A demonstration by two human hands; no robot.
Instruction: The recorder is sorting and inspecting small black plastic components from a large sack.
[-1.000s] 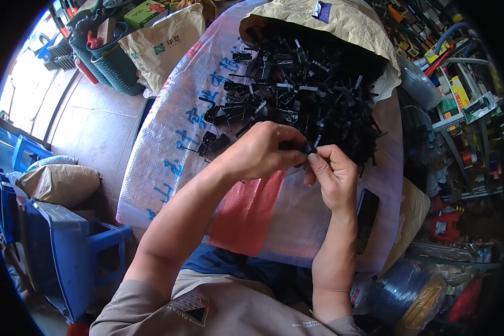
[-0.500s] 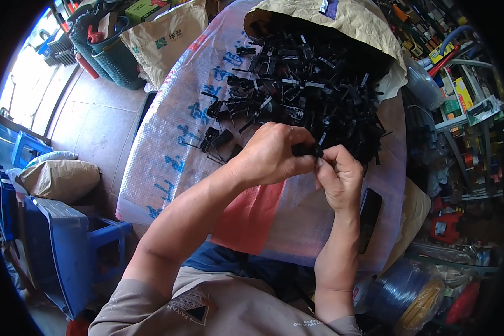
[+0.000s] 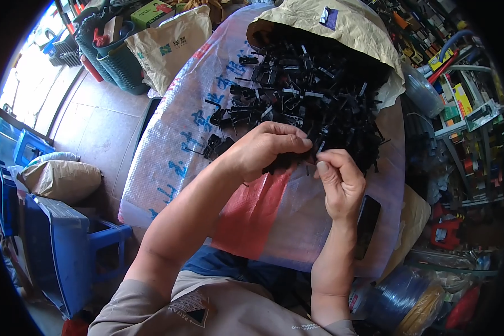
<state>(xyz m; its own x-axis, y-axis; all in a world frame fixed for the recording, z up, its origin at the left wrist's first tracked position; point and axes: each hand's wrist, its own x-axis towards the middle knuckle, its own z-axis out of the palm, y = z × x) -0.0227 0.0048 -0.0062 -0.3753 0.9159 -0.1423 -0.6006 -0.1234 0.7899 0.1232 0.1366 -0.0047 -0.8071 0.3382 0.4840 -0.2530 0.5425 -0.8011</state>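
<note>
a small black plastic part [image 3: 313, 158] is now being pinched between the closed left hand [image 3: 266, 148] and right hand [image 3: 341, 182], having been lifted slightly off the black parts pile [image 3: 313, 95].

I see a pale tiled floor [image 3: 95, 120] running up the left of the frame, washed in bright daylight from the upper left; a blue plastic stool [image 3: 67, 246] stands at lower left, with a stuffed tan sack [image 3: 59, 178] just above it; green baskets [image 3: 115, 59] sit at the top; cluttered shelves [image 3: 459, 112] fill the right edge.
</note>
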